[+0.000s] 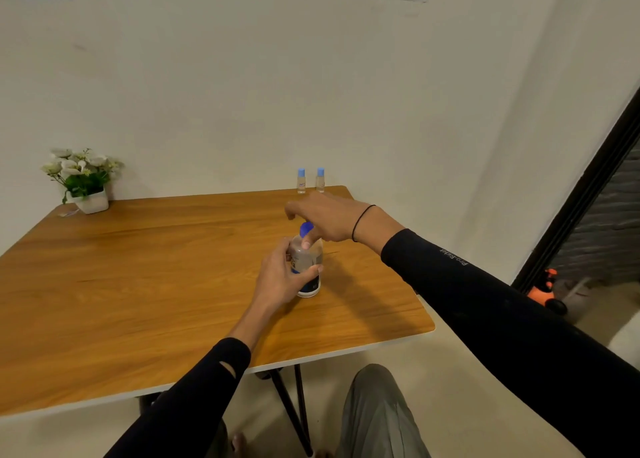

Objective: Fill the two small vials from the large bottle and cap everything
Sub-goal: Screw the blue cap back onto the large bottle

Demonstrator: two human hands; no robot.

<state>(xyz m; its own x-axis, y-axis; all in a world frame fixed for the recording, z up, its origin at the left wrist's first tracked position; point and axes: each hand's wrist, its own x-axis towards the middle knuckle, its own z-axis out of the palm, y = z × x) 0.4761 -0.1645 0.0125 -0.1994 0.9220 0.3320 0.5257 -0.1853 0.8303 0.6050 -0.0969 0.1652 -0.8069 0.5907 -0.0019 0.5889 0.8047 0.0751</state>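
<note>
The large clear bottle point(309, 261) stands upright on the wooden table point(138, 267), right of centre, with a dark blue label low on its side. My left hand point(282, 279) wraps around its body from the left. My right hand point(323, 220) comes over the top, thumb and fingers on the blue cap point(306, 229). Two small vials point(301, 181) point(320, 180) with light blue caps on stand side by side at the table's far edge, against the wall, just beyond my right hand.
A white pot of artificial flowers point(85, 180) sits at the table's far left corner. The table's right edge runs close to the bottle. An orange and black object point(547, 289) lies on the floor at the right, by a dark door frame. My knee shows below the table.
</note>
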